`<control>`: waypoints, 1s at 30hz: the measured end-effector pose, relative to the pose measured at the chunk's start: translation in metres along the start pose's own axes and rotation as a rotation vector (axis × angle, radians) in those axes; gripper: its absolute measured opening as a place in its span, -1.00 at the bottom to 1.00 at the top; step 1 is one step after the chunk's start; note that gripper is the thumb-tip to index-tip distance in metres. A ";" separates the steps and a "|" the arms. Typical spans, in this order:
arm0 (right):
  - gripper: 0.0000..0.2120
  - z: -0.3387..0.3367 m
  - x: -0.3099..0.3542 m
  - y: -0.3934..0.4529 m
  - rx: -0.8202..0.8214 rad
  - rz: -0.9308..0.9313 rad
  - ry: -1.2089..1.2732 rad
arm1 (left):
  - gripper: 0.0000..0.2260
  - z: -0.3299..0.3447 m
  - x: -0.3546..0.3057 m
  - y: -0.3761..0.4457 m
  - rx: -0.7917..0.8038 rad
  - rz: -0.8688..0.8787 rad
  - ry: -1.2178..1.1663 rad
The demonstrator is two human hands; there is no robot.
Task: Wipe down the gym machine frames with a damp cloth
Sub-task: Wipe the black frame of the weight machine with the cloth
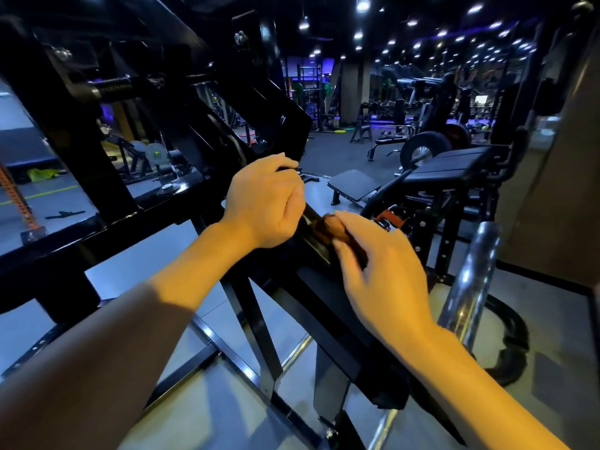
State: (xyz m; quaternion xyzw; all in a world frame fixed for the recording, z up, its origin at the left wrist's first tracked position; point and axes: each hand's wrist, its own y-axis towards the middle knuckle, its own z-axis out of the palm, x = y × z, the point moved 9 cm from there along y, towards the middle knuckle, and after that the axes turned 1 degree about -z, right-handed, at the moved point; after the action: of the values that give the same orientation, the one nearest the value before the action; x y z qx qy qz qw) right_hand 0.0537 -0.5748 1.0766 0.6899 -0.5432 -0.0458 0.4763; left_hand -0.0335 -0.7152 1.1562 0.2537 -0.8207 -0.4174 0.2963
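Observation:
A black gym machine frame (97, 177) fills the left and middle of the head view, with a slanted black beam (328, 287) running down to the lower right. My left hand (264, 203) grips that beam higher up, fingers curled round its edge. Just below it my right hand (380, 271) holds a small bunched brown cloth (331, 226) pressed against the beam's top face. Most of the cloth is hidden under my fingers.
A chrome bar (467, 287) rises at the right, beside a black padded bench (454, 164). A small footplate (354, 185) sits beyond my hands. Further machines and weight plates (422, 147) stand across the dark gym floor.

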 end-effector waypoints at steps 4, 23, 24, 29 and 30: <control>-0.66 -0.009 0.012 -0.018 0.025 -0.089 -0.023 | -0.59 0.000 0.001 0.000 -0.010 0.007 -0.003; -0.66 0.009 0.022 0.003 0.054 -0.131 -0.079 | -0.55 -0.002 0.000 0.001 -0.067 0.016 -0.005; -0.65 0.001 0.021 -0.011 0.055 -0.142 -0.078 | -0.55 -0.002 0.002 0.001 -0.067 0.008 -0.009; -0.75 -0.012 0.003 -0.006 -0.035 -0.046 -0.061 | -0.55 -0.001 0.001 0.000 -0.024 0.001 -0.010; -0.76 -0.007 0.005 0.001 -0.045 -0.042 -0.062 | -0.55 0.000 0.000 -0.001 0.000 0.000 -0.009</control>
State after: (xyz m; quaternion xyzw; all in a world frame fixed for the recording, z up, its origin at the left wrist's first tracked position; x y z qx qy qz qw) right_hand 0.0595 -0.5749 1.0834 0.6887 -0.5418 -0.0893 0.4735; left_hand -0.0332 -0.7160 1.1553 0.2517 -0.8222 -0.4184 0.2926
